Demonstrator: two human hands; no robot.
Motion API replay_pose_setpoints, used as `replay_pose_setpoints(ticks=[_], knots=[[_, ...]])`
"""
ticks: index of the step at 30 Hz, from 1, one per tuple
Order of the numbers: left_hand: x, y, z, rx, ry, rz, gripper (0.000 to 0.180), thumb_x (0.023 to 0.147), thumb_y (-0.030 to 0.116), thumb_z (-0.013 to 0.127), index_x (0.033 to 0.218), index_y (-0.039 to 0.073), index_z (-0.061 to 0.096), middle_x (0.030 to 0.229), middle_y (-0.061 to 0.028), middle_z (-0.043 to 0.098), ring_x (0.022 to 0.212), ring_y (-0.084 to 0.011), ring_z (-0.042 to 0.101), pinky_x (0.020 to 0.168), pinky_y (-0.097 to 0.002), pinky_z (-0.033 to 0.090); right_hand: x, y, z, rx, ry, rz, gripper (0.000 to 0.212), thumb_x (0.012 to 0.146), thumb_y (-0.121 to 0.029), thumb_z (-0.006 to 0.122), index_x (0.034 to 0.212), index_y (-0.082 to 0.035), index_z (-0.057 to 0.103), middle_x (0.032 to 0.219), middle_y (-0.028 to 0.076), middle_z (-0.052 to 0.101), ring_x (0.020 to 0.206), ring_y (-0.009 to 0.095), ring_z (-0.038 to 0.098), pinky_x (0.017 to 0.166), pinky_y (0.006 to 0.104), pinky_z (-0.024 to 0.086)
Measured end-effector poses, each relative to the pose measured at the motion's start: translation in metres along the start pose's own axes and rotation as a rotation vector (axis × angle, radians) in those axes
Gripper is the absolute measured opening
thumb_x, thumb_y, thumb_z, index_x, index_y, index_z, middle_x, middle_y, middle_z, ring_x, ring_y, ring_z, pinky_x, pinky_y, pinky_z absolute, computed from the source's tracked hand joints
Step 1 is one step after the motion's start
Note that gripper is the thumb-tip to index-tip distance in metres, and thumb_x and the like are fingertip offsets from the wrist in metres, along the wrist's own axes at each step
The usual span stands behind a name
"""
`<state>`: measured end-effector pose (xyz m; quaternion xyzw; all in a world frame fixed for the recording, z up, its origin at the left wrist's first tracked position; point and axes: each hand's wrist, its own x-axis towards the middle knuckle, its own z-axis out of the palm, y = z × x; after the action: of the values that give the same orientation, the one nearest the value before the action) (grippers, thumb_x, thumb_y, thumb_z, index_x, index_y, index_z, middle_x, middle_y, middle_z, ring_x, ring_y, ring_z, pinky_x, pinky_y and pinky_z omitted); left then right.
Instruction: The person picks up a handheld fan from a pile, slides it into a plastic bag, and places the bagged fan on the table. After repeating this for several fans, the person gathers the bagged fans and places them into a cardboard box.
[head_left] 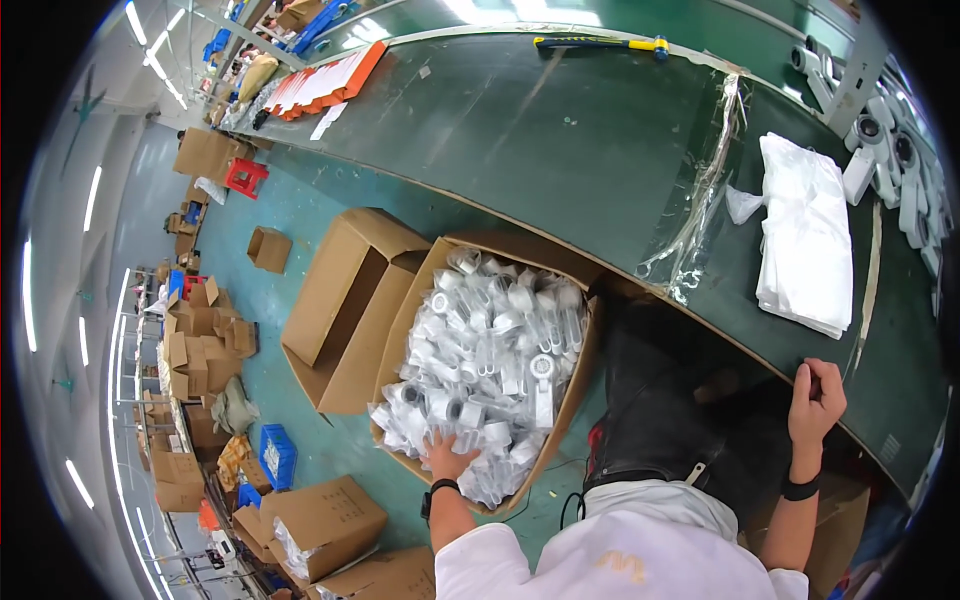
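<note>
A big open cardboard box is filled with white plastic items, many in clear bags; several have a round head and a straight handle, like small handheld fans. My left hand is open, its spread fingers lying on the bagged items at the near left side of the box. My right hand is closed beside the bench's front edge, near a stack of flat white plastic bags. Whether anything is inside its curled fingers is hidden.
The long green workbench carries a yellow and black hammer, orange-edged white sheets and grey-white round-headed devices. An open cardboard carton adjoins the filled box. Further left are a red stool and a blue bin.
</note>
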<state>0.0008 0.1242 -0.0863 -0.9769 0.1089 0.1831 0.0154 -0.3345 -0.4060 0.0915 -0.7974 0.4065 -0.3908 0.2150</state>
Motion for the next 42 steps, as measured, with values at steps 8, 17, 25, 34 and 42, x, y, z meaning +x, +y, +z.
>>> replay_pose_setpoints(ticks=[8, 17, 25, 34, 42], knots=[[-0.001, -0.012, -0.012, -0.143, 0.413, 0.091, 0.040, 0.065, 0.037, 0.081, 0.093, 0.009, 0.073, 0.134, -0.0147, 0.052, 0.127, -0.0371, 0.042, 0.102, -0.0601, 0.032, 0.003, -0.011, -0.002, 0.004, 0.018, 0.023, 0.002, 0.087, -0.001, 0.063, 0.088, 0.001, 0.062, 0.075, 0.002, 0.053, 0.058, 0.007, 0.041, 0.052, 0.0231, 0.032], [0.025, 0.121, -0.123, -0.573, 0.880, 0.381, 0.015, 0.082, 0.003, 0.066, 0.094, -0.004, 0.062, 0.110, -0.0167, 0.061, 0.101, -0.0314, 0.058, 0.091, -0.0402, 0.046, 0.016, -0.022, -0.008, 0.006, 0.098, -0.007, 0.008, 0.071, -0.003, 0.071, 0.076, -0.005, 0.066, 0.066, 0.009, 0.061, 0.055, 0.022, 0.059, 0.048, 0.0304, 0.046], [-0.003, 0.378, -0.207, -1.110, 0.553, 1.094, 0.011, 0.091, -0.002, 0.057, 0.101, -0.004, 0.061, 0.102, -0.0107, 0.060, 0.088, -0.0177, 0.058, 0.080, -0.0272, 0.049, 0.011, -0.015, -0.018, 0.156, 0.119, -0.028, 0.009, 0.070, -0.007, 0.074, 0.076, -0.006, 0.068, 0.065, 0.005, 0.062, 0.053, 0.017, 0.058, 0.048, 0.0271, 0.046], [-0.017, 0.507, -0.183, -1.278, 0.131, 0.809, 0.012, 0.093, 0.008, 0.062, 0.096, -0.003, 0.063, 0.082, -0.0052, 0.064, 0.073, -0.0103, 0.058, 0.067, -0.0234, 0.048, 0.036, -0.010, -0.085, 0.397, 0.051, 0.317, 0.014, 0.082, -0.008, 0.071, 0.094, 0.000, 0.069, 0.073, 0.003, 0.064, 0.062, 0.005, 0.058, 0.055, 0.0224, 0.046], [-0.026, 0.514, -0.184, -1.258, 0.169, 0.821, 0.011, 0.094, 0.008, 0.060, 0.093, -0.003, 0.062, 0.081, -0.0050, 0.063, 0.072, -0.0095, 0.058, 0.065, -0.0219, 0.047, 0.207, 0.049, -0.031, -0.021, 0.101, 0.579, 0.065, 0.082, -0.047, 0.067, 0.120, 0.004, 0.057, 0.099, 0.016, 0.070, 0.095, 0.029, 0.067, 0.087, 0.0370, 0.050]])
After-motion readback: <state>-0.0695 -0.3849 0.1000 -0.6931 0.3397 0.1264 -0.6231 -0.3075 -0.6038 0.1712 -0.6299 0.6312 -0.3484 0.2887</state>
